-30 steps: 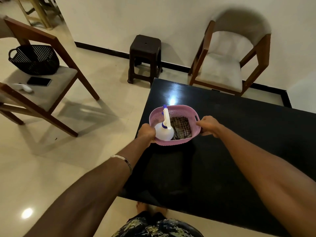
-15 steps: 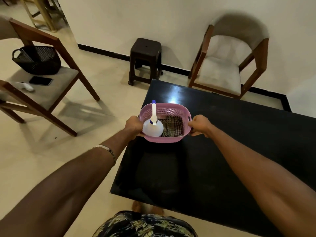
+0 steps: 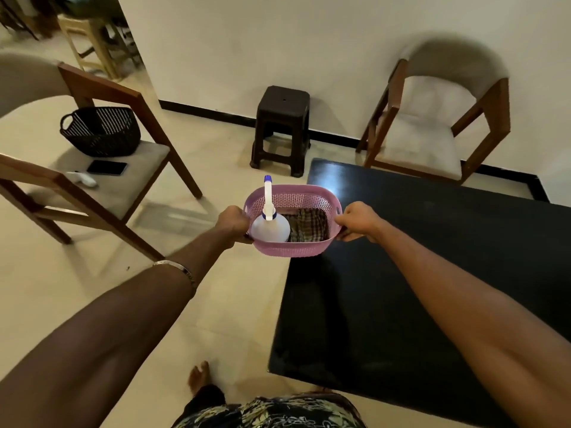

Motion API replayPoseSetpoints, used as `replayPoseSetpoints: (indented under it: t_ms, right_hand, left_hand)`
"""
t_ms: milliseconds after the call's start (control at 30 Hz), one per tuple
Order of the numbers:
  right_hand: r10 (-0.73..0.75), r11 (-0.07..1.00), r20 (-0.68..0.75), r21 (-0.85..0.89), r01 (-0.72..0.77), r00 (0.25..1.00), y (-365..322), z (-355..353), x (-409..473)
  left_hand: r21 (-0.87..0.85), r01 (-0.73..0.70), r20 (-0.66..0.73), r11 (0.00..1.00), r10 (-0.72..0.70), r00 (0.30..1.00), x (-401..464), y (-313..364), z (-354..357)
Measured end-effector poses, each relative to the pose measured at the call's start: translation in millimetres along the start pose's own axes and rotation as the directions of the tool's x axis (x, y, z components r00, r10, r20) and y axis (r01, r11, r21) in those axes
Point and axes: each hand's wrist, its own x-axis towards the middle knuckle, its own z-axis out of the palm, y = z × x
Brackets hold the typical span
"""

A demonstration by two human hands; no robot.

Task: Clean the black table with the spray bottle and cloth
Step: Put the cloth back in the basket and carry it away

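We see the left hand (image 3: 233, 222) and right hand (image 3: 358, 222) each clenched on an end of the pink basket (image 3: 293, 250), held over the left edge of the black table (image 3: 432, 273). Tiled floor, a brown stool (image 3: 282, 125) by the wall. Inside the basket: spray bottle (image 3: 270, 228) upright on the left, checked cloth (image 3: 309, 225) to its right.

white spray bottle (image 3: 270, 229) upright beside a folded checked cloth (image 3: 309, 225) in a basket over the glossy black table (image 3: 432, 273) edge
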Motion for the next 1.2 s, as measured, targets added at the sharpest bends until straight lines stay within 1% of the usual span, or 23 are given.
replayPoseSetpoints:
  t_ms: [233,367,533,600,733,900,1033,1133,1200]
  right_hand:
    - [0.055,0.995,-0.068,0.092,-0.049,0.996,-65.0,77.0,13.3]
    - [0.068,0.992,-0.065,0.111,-0.061,0.996,-102.7,113.1,28.1]
    - [0.031,0.997,-0.064,0.077,-0.026,0.997,-144.6,134.9,57.0]
    - [0.012,0.998,-0.068,0.064,-0.008,0.998,-157.6,137.5,74.2]
    - [-0.002,0.999,-0.077,0.037,0.005,0.997,-182.8,135.5,117.7]
    - [-0.007,0.999,-0.086,0.04,0.01,0.996,-210.5,115.9,187.8]
    - [-0.025,0.999,-0.102,0.034,0.029,0.994,-240.3,76.6,252.7]
    - [-0.014,0.999,-0.096,0.028,0.016,0.995,-261.5,42.6,306.0]
    - [-0.007,1.0,-0.103,0.011,0.008,0.995,-278.7,18.3,343.7]
  left_hand:
    - [0.094,-0.032,0.064,0.995,0.026,0.998,42.6,-16.4,-100.1]
    - [0.106,-0.028,0.069,0.994,0.02,0.997,68.3,-21.2,-150.4]
    - [0.074,-0.05,0.065,0.996,0.045,0.997,106.9,-22.9,-191.5]
    - [0.089,-0.054,0.065,0.995,0.048,0.997,124.2,-19.9,-202.3]
    - [0.075,-0.054,0.054,0.996,0.05,0.997,166.6,-5.7,-219.4]
    - [0.087,-0.081,0.057,0.993,0.077,0.995,235.5,35.5,-229.7]
    - [0.115,-0.091,0.076,0.989,0.083,0.994,293.4,90.5,-228.1]
    - [0.081,-0.086,0.083,0.993,0.08,0.993,343.3,130.6,-224.3]
    - [0.095,-0.101,0.089,0.99,0.093,0.992,381.3,160.2,-221.9]
